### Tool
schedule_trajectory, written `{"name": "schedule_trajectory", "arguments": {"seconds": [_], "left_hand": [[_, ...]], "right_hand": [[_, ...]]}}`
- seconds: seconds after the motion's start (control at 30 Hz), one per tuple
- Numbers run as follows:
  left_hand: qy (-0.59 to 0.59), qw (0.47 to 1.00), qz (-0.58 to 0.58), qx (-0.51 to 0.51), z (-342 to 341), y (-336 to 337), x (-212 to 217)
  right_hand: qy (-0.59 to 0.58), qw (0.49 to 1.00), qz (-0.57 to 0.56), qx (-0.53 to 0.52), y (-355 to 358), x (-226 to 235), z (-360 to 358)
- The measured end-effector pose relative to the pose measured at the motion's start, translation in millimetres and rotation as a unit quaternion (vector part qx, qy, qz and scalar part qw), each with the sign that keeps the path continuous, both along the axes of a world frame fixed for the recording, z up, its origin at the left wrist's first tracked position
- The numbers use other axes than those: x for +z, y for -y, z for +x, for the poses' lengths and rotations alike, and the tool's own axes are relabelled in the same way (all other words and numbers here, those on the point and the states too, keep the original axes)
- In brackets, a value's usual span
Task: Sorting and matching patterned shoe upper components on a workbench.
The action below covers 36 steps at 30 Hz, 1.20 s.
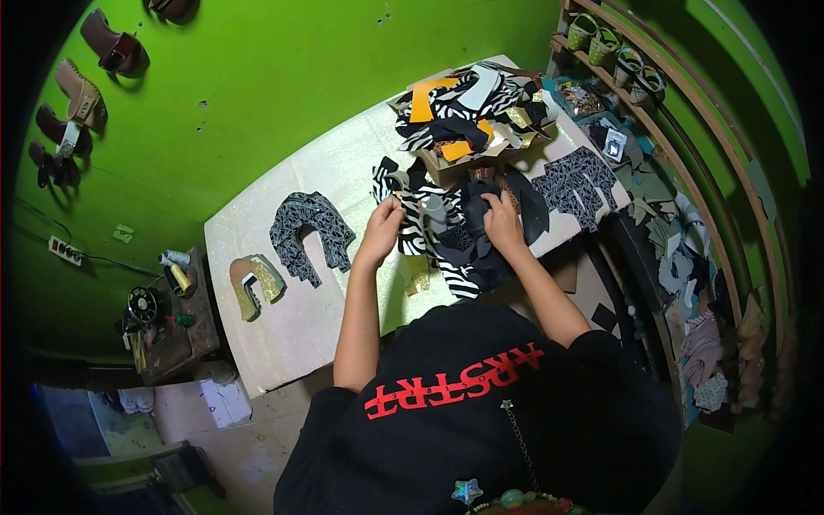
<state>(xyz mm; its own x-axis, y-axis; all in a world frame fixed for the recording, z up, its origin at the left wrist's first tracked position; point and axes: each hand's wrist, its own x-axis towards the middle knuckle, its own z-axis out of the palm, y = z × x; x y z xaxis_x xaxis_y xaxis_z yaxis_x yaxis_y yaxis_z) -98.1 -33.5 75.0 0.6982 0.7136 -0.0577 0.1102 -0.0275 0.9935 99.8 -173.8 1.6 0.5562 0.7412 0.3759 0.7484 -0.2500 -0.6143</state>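
Note:
A pile of cut material pieces lies in front of me, some zebra-striped, some plain black. My left hand (383, 230) is closed at the left side of this pile, its fingertips pinching the edge of a zebra-striped piece (413, 233). On the right side, my right hand (503, 221) has its fingers closed on a black piece (477, 215); part of that piece is hidden by the fingers. A gold glittery scrap (418, 279) shows at the pile's near edge. Just behind stands an open cardboard box (463, 165) heaped with zebra, orange, black and gold pieces.
On the pale table (322, 163), a stack of patterned black-and-grey curved pieces (302, 225) and a gold stack (250, 273) lie left. Similar patterned pieces (577, 182) lie right. A small machine (144, 304) stands at far left; wooden shelves (687, 120) with small baskets line the right wall.

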Motion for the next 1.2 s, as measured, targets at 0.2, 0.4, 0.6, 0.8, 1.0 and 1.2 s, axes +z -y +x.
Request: {"name": "schedule_trajectory", "arguments": {"seconds": [0.2,0.4,0.6,0.8,1.0,1.2], "left_hand": [[0.063,0.995,-0.077,-0.012,-6.8,-4.2,14.4],[0.100,0.986,-0.122,-0.047,-11.9,-11.0,8.4],[0.255,0.959,-0.118,0.048,-29.5,-16.5,34.3],[0.333,0.931,-0.100,0.114,-63.7,-31.4,33.0],[0.353,0.915,-0.104,0.168,-81.1,-29.9,33.9],[0.371,0.904,-0.114,0.179,-106.0,-28.4,22.3]], "right_hand": [[0.009,0.989,0.034,0.141,-5.0,14.8,-14.0],[-0.057,0.981,0.116,0.145,-23.4,27.1,-22.0],[-0.037,0.983,0.175,0.040,-54.2,31.9,0.2],[-0.002,0.979,-0.004,0.205,-79.0,33.4,-32.2],[0.148,0.978,-0.058,0.138,-113.3,-2.2,-66.9],[0.204,0.955,-0.180,0.119,-137.2,-21.7,-57.2]]}}
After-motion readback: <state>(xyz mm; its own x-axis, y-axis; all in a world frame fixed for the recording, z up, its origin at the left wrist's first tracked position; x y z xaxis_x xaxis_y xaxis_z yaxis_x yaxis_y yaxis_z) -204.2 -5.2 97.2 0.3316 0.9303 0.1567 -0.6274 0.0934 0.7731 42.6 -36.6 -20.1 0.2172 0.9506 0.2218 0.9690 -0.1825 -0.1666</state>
